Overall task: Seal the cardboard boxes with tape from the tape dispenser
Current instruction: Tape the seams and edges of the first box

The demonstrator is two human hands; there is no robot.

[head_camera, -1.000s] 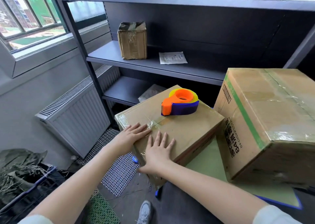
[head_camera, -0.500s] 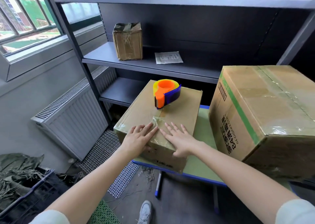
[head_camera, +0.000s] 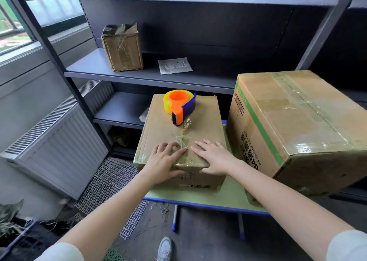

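Observation:
A small cardboard box lies on a green table, a strip of clear tape running down the middle of its top. An orange and blue tape dispenser with a yellow roll stands on the box's far end. My left hand and my right hand rest on the near end of the top, one on each side of the tape, and both thumbs reach over the near edge onto the front face. A larger taped cardboard box stands to the right.
Grey metal shelving stands behind, holding another small taped box and a paper sheet. A radiator is at the left, wire mesh on the floor. My shoe shows below.
The small box has been turned on the table so its long side points away from me. Both hands stayed on its near end and the dispenser rode along on top.

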